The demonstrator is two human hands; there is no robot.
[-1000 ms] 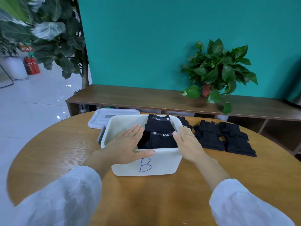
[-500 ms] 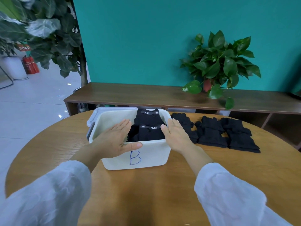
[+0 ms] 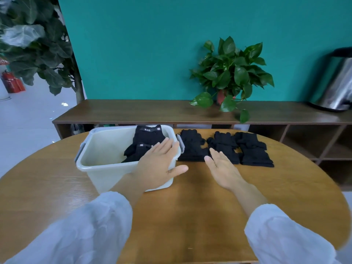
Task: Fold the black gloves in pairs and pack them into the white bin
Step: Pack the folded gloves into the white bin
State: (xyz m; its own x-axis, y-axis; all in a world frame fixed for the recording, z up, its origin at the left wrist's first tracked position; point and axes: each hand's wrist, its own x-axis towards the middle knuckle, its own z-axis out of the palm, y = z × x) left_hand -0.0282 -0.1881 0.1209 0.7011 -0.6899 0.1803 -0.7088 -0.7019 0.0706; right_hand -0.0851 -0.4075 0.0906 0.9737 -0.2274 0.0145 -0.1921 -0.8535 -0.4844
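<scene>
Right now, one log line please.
left hand: open, on bin | right hand: open, nearing gloves | packing: unfinished

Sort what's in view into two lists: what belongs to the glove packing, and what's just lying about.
Job: white bin; folded gloves in bin; black gloves on table; left hand; right hand.
Lying about: potted plant; metal urn; wooden bench.
</scene>
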